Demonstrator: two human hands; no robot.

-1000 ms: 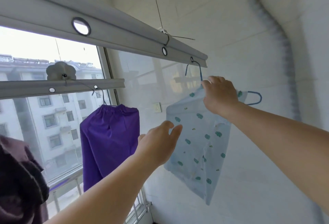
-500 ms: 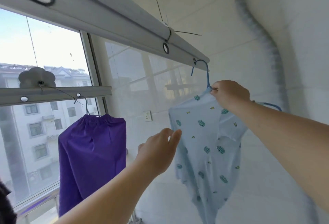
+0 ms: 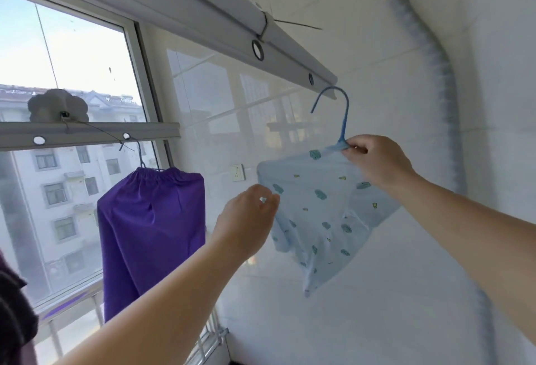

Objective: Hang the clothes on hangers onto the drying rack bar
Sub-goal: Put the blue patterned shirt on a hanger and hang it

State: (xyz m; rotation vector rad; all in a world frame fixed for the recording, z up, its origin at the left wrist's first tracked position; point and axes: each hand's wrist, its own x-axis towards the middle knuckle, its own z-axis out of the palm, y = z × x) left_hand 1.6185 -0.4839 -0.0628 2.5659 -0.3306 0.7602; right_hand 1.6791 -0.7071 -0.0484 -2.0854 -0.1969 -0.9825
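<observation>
A pale blue patterned shirt hangs on a blue hanger. My right hand pinches the hanger at its neck. The hook sits at the far end of the near rack bar, just below its last hole; whether it rests on the bar I cannot tell. My left hand is at the shirt's left shoulder edge, fingers curled against the fabric. A purple garment hangs by its own hanger from the far rack bar by the window.
A dark garment shows at the lower left edge. The tiled wall with a socket is behind the shirt. A wrapped pipe runs down the wall at right. A railing stands below the window.
The hanger's hook has come out of the bar's last hole and now sits lower, at the bar's end. My left hand has moved up to the shirt's left shoulder.
</observation>
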